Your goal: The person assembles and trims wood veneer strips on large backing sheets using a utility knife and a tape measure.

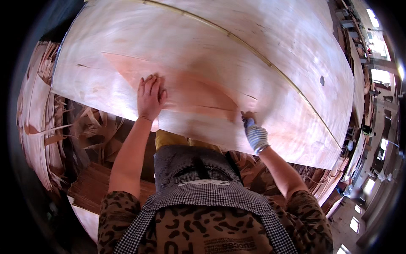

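A large pale wood veneer sheet (pixel 292 46) spreads in front of me. My bare left hand (pixel 151 96) lies on it with its fingers stretched out, over the left part of a thin reddish veneer piece (pixel 201 93). My right hand (pixel 255 132) wears a striped knit glove with bare fingertips. Its fingers are closed at the right end of the reddish piece, beside a short split in the sheet. Something small and dark shows at the fingertips, but I cannot make out what it is.
A thin bamboo strip (pixel 229 33) curves across the sheet's far part. Stacked veneer (pixel 36 114) stands at the left, with loose torn strips (pixel 99 127) below the sheet's near edge. Reddish-brown veneer sheets (pixel 91 188) lie low at the left. More stacked boards line the right side.
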`<state>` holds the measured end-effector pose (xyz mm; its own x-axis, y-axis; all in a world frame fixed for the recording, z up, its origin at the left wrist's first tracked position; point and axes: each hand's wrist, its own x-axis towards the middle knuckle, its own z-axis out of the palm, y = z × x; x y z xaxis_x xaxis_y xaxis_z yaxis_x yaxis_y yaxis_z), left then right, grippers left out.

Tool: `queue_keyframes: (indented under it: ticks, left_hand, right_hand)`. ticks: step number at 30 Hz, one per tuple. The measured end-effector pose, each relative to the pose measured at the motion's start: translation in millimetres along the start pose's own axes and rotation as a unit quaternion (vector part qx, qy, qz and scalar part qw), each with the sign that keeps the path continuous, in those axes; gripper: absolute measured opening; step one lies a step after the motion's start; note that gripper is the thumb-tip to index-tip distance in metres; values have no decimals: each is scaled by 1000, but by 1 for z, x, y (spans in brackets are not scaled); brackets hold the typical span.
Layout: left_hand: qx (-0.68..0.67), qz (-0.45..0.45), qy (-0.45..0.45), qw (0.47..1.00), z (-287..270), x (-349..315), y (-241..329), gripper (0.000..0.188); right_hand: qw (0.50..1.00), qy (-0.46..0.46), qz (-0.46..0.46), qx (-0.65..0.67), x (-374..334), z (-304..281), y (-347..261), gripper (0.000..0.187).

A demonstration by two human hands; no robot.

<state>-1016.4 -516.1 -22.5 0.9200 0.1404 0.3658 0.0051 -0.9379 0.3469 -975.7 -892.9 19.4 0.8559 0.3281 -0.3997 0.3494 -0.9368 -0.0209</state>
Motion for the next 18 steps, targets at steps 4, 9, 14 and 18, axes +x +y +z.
queue_keyframes:
  ticks: [4,9,14,18]
  left_hand:
    - [10,8,2,1000,-1,-3,-4,42]
    - [14,12,9,1000,1,-1,1,44]
    - [-17,9,11,1000,3,1,6,43]
    - [-27,1,11,1000,0,-4,0,41]
  right_hand:
    - [999,3,46,-2,-5,0,5,16]
    - [951,267,-24,154,34,-28,26,30]
    - [978,54,40,198,44,-54,1,25]
    - [889,-192,-296,293,-30,-51,-23,22]
